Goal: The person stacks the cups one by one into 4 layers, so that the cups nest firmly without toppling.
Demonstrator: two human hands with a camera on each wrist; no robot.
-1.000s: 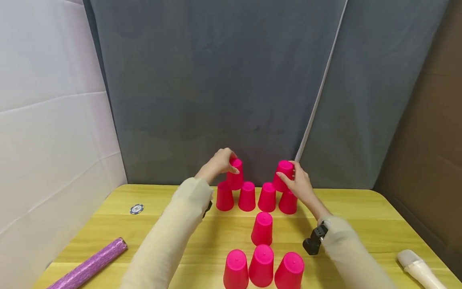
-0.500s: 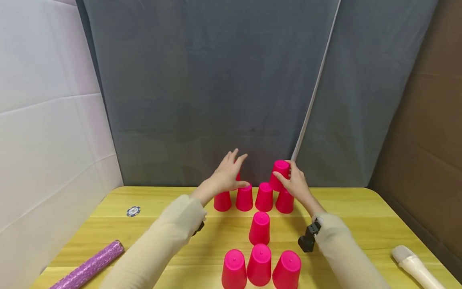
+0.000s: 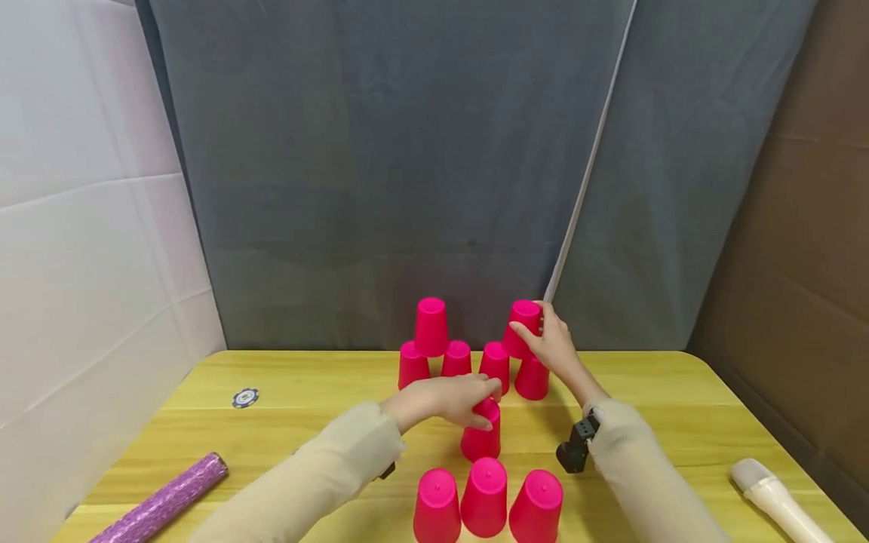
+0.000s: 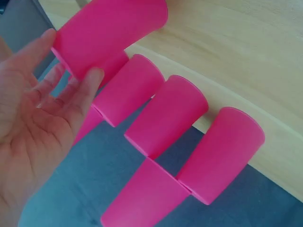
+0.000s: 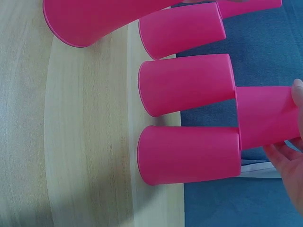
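Head view shows a person in pale beige sleeves at a yellow wooden table (image 3: 285, 422), working among upside-down bright pink plastic cups. The left hand (image 3: 451, 398) lies over the top of a lone pink cup (image 3: 480, 437) standing mid-table, fingers curled down over its flat base; from the left wrist view the fingers (image 4: 71, 94) look fairly relaxed against the cup wall, so how firm the grasp is I cannot tell for sure. The right hand (image 3: 553, 347) sits at about 1 o'clock from that cup, thumb and fingers wrapped round the upper right pink cup (image 3: 523, 328), which rests on the back row. That back row of four pink cups (image 3: 456, 360) stands side by side along the far edge. At 11 o'clock from the lone cup, another raised pink cup (image 3: 431, 326) sits on the row's left pair, with no hand on it. At 6 o'clock, near the table's front edge, three pink cups (image 3: 486, 498) stand touching one another.

A purple glittery roll (image 3: 159, 501) lies at 8 o'clock, a small blue-and-white round chip (image 3: 245, 397) at 9 o'clock, and a white microphone-shaped object (image 3: 777, 501) at 4 o'clock.
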